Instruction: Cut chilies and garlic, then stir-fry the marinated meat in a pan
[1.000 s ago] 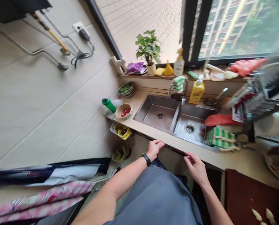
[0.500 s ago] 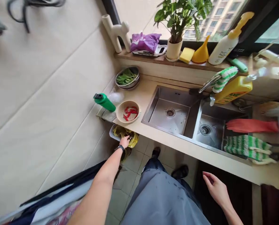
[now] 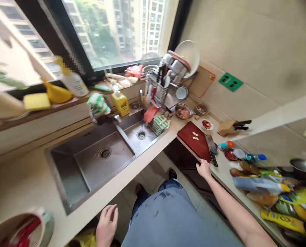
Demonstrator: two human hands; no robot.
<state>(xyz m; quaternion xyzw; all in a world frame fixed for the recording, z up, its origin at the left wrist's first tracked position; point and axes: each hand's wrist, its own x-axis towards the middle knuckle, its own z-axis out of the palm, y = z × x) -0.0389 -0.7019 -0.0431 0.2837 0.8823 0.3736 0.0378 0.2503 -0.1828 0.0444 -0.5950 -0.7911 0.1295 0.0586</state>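
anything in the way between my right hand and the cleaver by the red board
Nothing visible stands in the way: the right hand is at the near corner of the dark red cutting board, right beside the steel cleaver with a black handle, which lies along the board's edge.

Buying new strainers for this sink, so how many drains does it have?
2. One round steel drain sits in the larger basin of the stainless steel double sink, and a second round steel drain sits in the smaller basin.

A dark red cutting board (image 3: 188, 144) lies flat, with a few pale garlic cloves (image 3: 195, 136) near its top and a steel cleaver (image 3: 210, 143) just beside its right edge, black handle past the corner.
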